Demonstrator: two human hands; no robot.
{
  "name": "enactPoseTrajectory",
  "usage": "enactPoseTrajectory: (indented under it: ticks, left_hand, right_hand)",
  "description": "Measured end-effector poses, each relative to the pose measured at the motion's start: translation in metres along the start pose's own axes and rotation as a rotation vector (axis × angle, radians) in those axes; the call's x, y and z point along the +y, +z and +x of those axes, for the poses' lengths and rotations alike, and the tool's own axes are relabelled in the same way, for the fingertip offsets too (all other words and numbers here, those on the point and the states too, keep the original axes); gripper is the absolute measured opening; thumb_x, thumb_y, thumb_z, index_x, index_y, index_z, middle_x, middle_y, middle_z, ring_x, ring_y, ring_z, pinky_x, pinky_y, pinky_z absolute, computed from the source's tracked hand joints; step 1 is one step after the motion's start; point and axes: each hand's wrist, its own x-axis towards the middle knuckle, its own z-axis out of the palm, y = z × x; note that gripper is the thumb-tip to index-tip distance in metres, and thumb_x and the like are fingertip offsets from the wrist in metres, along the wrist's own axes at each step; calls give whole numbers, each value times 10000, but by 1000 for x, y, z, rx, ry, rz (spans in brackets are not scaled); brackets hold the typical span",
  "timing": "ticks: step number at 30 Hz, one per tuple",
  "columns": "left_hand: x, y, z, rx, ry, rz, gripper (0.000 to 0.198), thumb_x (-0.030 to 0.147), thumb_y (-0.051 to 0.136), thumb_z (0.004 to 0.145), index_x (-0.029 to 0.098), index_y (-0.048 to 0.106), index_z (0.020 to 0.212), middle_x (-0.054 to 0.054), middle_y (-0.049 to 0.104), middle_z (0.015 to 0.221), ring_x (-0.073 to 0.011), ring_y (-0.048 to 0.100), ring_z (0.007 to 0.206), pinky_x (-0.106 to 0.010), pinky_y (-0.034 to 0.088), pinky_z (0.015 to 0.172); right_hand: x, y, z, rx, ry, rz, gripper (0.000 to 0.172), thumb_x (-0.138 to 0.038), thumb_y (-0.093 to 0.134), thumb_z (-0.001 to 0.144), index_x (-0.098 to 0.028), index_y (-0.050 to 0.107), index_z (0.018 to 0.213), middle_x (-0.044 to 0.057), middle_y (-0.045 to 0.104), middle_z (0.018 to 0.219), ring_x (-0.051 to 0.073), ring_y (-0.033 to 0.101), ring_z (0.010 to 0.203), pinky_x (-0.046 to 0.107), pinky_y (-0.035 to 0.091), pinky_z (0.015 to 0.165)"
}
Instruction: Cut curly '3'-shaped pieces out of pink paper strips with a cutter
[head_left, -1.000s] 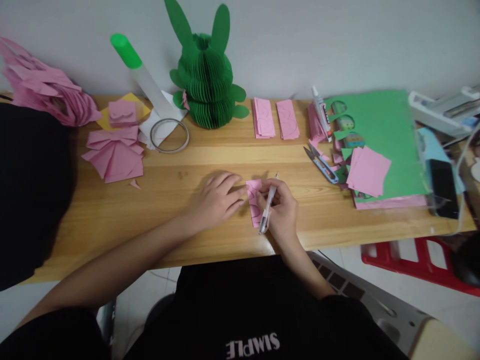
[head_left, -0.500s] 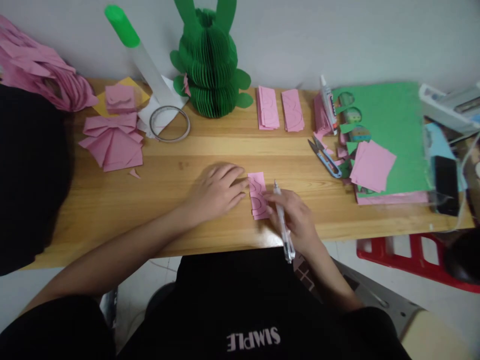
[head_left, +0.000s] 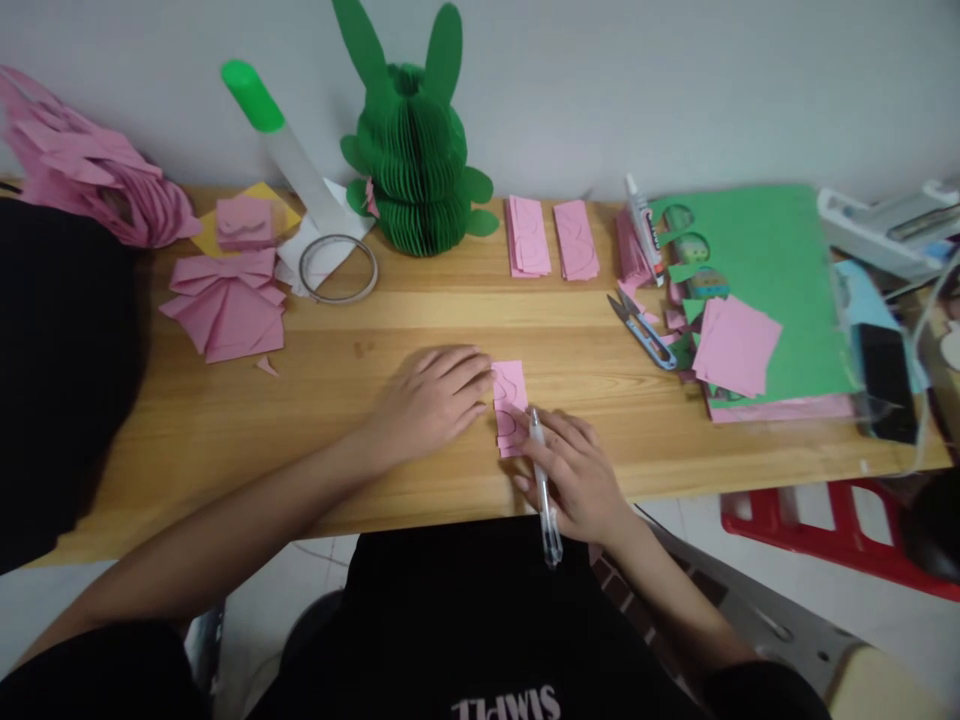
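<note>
A small pink paper strip with dark curved outlines lies on the wooden table in front of me. My left hand rests palm down, its fingers stretched out, with the fingertips at the strip's left edge. My right hand holds a clear pen against its fingers, tip pointing away from me. The right fingertips reach over the strip's right edge and cover part of it. Beyond the hands, two small stacks of marked pink paper, a left stack and a right stack, lie side by side.
A green paper rabbit stands against the wall, beside a tape roll and a green-capped tube. Blue thread snips, a glue tube and pink squares on green sheets are to the right. Folded pink paper lies left.
The right hand has shifted slightly left, and the pen has swung closer to upright in the picture. My left hand stays beside the strip. The whole view has tilted up a little.
</note>
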Motion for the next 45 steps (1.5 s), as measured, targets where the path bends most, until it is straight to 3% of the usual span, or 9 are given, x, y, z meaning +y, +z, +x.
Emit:
enactPoseTrajectory:
  ticks: [5, 13, 22, 30, 36, 45]
  left_hand:
    - [0, -1, 1, 23, 27, 36, 298, 263, 474, 1023, 115, 660, 1204, -124, 686, 1277, -286, 561, 1265, -439, 463, 1034]
    - [1, 0, 1, 0, 21, 25, 322, 259, 459, 1025, 113, 640, 1248, -131, 686, 1278, -293, 551, 1277, -454, 456, 1033]
    - [1, 0, 0, 3, 31, 56, 345, 266, 423, 1039, 101, 645, 1244, -130, 694, 1263, -287, 558, 1268, -433, 457, 1029]
    - [1, -1, 0, -6, 23, 39, 358, 272, 417, 1040, 107, 630, 1275, -132, 694, 1258, -289, 551, 1278, -440, 462, 1023]
    - [2, 0, 0, -8, 15, 40, 352, 266, 415, 1039, 108, 639, 1259, -129, 691, 1268, -295, 555, 1275, -448, 462, 1026]
    - [1, 0, 1, 3, 25, 55, 336, 255, 441, 1027, 100, 641, 1248, -132, 695, 1262, -302, 570, 1257, -446, 476, 1003]
  right_hand:
    - [-1, 0, 2, 0, -1, 2, 405, -281, 582, 916, -272, 534, 1318, 92, 700, 1321, 302, 599, 1293, 509, 523, 964]
    - [0, 3, 1, -12, 3, -9, 407, -312, 579, 927, -227, 549, 1324, 136, 696, 1315, 305, 617, 1267, 513, 513, 989]
    - [0, 4, 0, -25, 5, 11, 490, -318, 549, 954, -227, 471, 1429, 143, 669, 1357, 296, 592, 1299, 514, 503, 1015]
    - [1, 3, 1, -15, -11, -12, 380, -317, 549, 950, -187, 549, 1307, 167, 709, 1271, 315, 622, 1254, 531, 523, 982]
    - [1, 4, 0, -27, 15, 21, 427, -319, 554, 949, -226, 515, 1364, 141, 675, 1346, 300, 598, 1287, 527, 505, 998]
    - [1, 1, 2, -20, -12, 6, 406, -290, 573, 933, -206, 516, 1327, 162, 709, 1275, 316, 625, 1251, 528, 521, 963]
